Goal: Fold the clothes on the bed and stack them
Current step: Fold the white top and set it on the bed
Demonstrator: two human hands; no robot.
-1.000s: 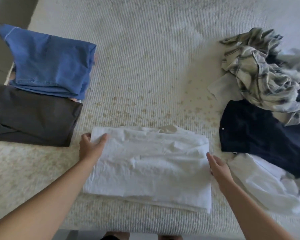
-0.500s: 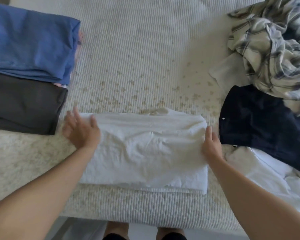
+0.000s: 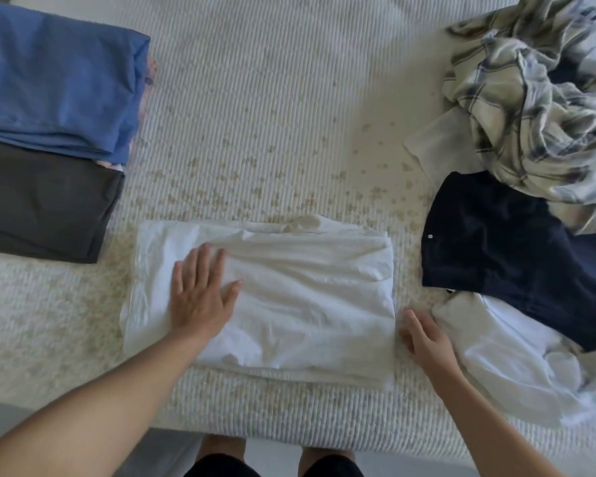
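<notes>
A folded white garment (image 3: 307,297) lies flat near the bed's front edge. My left hand (image 3: 200,297) rests palm down on its left half, fingers straight and spread. My right hand (image 3: 424,339) sits on the bedspread just off the garment's right edge, fingers relaxed, holding nothing. At the left lie a folded blue garment (image 3: 55,84) and a folded dark grey garment (image 3: 42,201) side by side. On the right sit an unfolded navy garment (image 3: 516,256), a crumpled plaid shirt (image 3: 530,115) and a loose white garment (image 3: 516,359).
The cream ribbed bedspread (image 3: 289,115) with tan speckles covers the bed. Its front edge runs along the bottom, where my legs (image 3: 272,459) stand against it.
My left hand moved from the garment's left edge onto its top and now lies flat there. My right hand slid down along the right edge and came off the cloth.
</notes>
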